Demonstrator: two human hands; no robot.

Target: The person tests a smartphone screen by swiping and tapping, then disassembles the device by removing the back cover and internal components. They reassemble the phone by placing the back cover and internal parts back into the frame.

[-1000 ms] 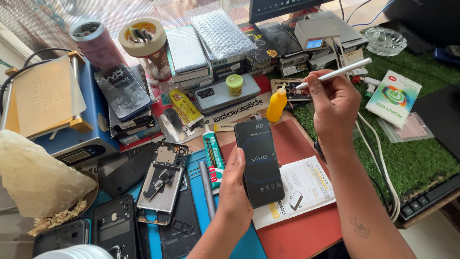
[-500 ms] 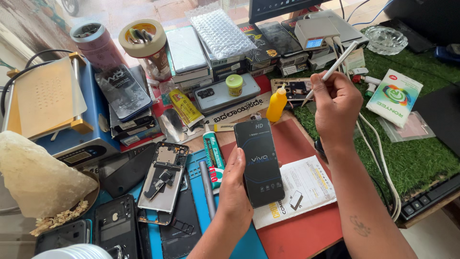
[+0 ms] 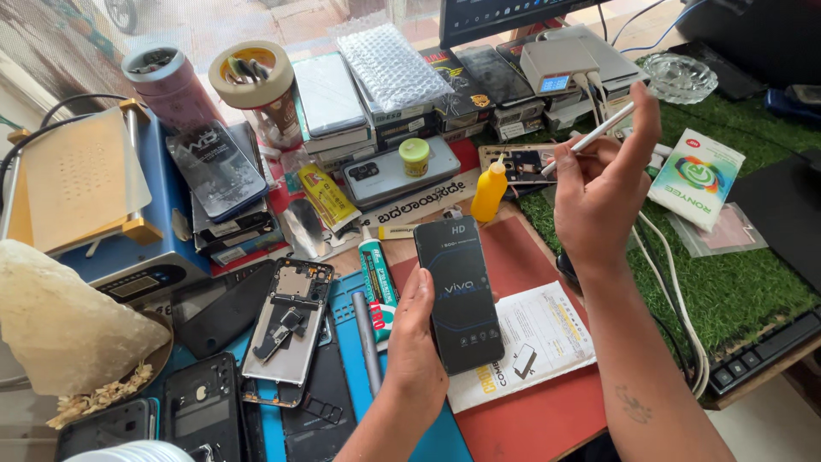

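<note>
A yellow bottle is standing beside a grey phone bearing a green jar. Boxes are lying stacked behind. A glass ashtray is sitting on green turf. An opened phone frame is lying on a blue mat.

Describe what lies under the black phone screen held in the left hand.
Beneath the black phone screen in the left hand lie a white printed leaflet and the red mat. The leaflet's left part is covered by the screen.
</note>
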